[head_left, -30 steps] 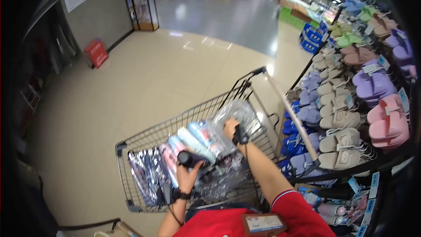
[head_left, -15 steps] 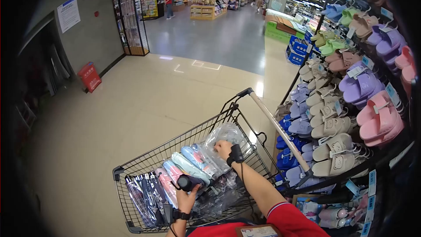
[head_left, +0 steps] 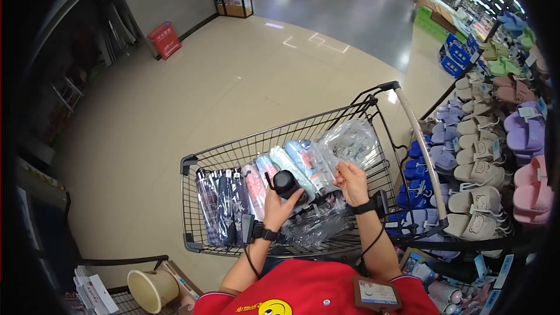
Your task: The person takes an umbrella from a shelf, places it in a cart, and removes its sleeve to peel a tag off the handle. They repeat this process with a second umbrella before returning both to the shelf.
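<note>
Your left hand (head_left: 275, 206) is clamped around the umbrella (head_left: 286, 182), thumb along its near side, its round black end facing up and a strap loop sticking out beside it. It sits above the middle of the cart (head_left: 188, 165), nearer the near long edge than the far one. Your right hand (head_left: 353, 186) is over the handle end, fingers curled with the tips close to the thumb, right at the plastic of the clear bag (head_left: 353, 140); you cannot tell whether any film is pinched between them. That bag fills the far corner beside the handle (head_left: 421, 146). Below your hands, wrapped packs lie side by side: dark packs (head_left: 226, 204) by the front end, then a pink pack (head_left: 253, 186), with the mint pack (head_left: 287, 163) and blue pack (head_left: 301, 156) along the far side. Loose wrap (head_left: 315, 228) is crumpled along the near edge, between your wrists. Each wrist wears a black band with a cable. Slippers (head_left: 477, 172) hang on a rack past the handle end, and off the cart's near front corner stands a cream bucket (head_left: 153, 290)
</note>
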`<action>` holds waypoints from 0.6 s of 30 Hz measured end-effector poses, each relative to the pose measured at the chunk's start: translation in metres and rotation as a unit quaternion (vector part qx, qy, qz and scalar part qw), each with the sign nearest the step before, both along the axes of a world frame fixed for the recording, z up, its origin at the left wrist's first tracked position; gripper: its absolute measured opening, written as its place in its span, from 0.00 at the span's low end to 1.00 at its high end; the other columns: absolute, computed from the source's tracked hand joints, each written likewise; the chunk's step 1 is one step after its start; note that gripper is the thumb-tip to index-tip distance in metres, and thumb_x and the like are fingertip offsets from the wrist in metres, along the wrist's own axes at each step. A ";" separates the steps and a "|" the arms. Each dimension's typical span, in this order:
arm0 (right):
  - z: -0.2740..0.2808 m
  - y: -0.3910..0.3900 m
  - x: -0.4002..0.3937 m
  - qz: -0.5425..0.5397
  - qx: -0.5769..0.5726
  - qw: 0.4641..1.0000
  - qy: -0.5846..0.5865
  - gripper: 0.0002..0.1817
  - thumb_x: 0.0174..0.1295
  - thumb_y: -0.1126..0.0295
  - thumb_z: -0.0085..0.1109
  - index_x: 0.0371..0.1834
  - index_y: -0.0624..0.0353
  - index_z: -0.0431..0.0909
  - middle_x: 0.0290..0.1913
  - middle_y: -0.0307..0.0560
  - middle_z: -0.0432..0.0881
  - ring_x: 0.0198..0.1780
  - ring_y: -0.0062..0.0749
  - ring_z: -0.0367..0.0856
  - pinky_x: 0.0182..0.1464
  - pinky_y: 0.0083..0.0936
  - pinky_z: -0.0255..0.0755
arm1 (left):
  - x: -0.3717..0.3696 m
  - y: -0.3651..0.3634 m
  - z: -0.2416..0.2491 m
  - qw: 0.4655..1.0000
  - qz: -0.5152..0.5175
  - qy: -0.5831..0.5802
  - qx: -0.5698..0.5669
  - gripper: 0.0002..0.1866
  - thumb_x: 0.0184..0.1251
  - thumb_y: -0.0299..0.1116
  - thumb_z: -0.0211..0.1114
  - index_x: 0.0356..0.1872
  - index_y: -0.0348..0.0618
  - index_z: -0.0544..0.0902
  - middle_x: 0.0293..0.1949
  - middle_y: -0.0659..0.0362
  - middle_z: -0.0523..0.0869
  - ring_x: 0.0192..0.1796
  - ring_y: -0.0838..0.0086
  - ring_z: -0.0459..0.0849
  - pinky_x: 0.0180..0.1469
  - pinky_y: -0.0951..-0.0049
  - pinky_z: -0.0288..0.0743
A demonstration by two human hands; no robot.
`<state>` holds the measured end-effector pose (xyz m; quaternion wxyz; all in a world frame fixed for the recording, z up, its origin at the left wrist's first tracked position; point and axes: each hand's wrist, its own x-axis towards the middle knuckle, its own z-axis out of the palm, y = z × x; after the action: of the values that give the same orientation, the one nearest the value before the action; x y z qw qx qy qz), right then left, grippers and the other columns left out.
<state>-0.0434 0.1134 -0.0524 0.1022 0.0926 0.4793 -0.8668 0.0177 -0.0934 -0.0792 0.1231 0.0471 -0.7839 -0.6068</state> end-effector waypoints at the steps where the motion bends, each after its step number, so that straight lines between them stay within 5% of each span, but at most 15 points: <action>1: 0.001 -0.003 0.008 0.004 -0.002 1.000 -0.004 0.07 0.63 0.70 0.58 0.33 0.63 0.76 0.25 0.38 0.76 0.23 0.16 0.73 0.30 0.19 0.78 | 0.000 0.000 0.001 1.000 0.003 0.016 -0.006 0.22 0.51 0.36 0.73 0.43 0.36 0.76 0.42 0.50 0.81 0.47 0.59 0.78 0.50 0.66 0.71; 6: 0.017 -0.016 0.040 0.065 -0.049 0.996 -0.020 0.07 0.63 0.74 0.57 0.38 0.69 0.77 0.32 0.46 0.81 0.29 0.22 0.79 0.37 0.21 0.80 | 0.006 0.003 0.020 0.992 -0.044 0.053 0.101 0.33 0.61 0.34 0.66 0.64 0.37 0.60 0.60 0.51 0.69 0.61 0.67 0.68 0.62 0.70 0.61; 9: 0.026 -0.026 0.055 0.100 -0.041 0.994 0.001 0.08 0.61 0.77 0.57 0.42 0.70 0.77 0.36 0.49 0.82 0.34 0.26 0.81 0.41 0.23 0.80 | 0.008 0.006 0.032 0.970 -0.038 0.113 0.210 0.30 0.65 0.33 0.61 0.65 0.37 0.60 0.63 0.51 0.67 0.62 0.68 0.67 0.63 0.69 0.61; 13: 0.020 -0.042 0.063 0.117 -0.013 0.992 0.042 0.08 0.61 0.78 0.58 0.42 0.69 0.77 0.39 0.49 0.81 0.38 0.26 0.81 0.45 0.21 0.78 | 0.011 -0.002 0.038 0.970 -0.069 0.135 0.188 0.17 0.69 0.30 0.55 0.56 0.38 0.70 0.63 0.51 0.68 0.62 0.67 0.69 0.65 0.67 0.60; 14: 0.020 -0.049 0.063 0.105 -0.019 0.991 0.081 0.07 0.61 0.78 0.58 0.41 0.68 0.77 0.40 0.48 0.81 0.40 0.25 0.80 0.46 0.21 0.76 | 0.011 -0.001 0.043 0.972 -0.061 0.139 0.178 0.10 0.69 0.29 0.55 0.47 0.38 0.77 0.62 0.51 0.70 0.61 0.68 0.71 0.64 0.68 0.61; 18: 0.016 -0.050 0.067 0.110 0.042 0.974 0.195 0.04 0.60 0.79 0.57 0.38 0.64 0.77 0.49 0.45 0.75 0.46 0.23 0.77 0.49 0.20 0.72 | 0.012 -0.006 0.043 0.968 -0.077 0.113 0.210 0.07 0.67 0.29 0.59 0.41 0.37 0.81 0.56 0.54 0.75 0.55 0.72 0.74 0.58 0.74 0.65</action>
<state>0.0238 0.0637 -0.0366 0.0977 -0.1273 0.5330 -0.8308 0.0294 -0.0991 -0.0360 0.1509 -0.0575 -0.6211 -0.7669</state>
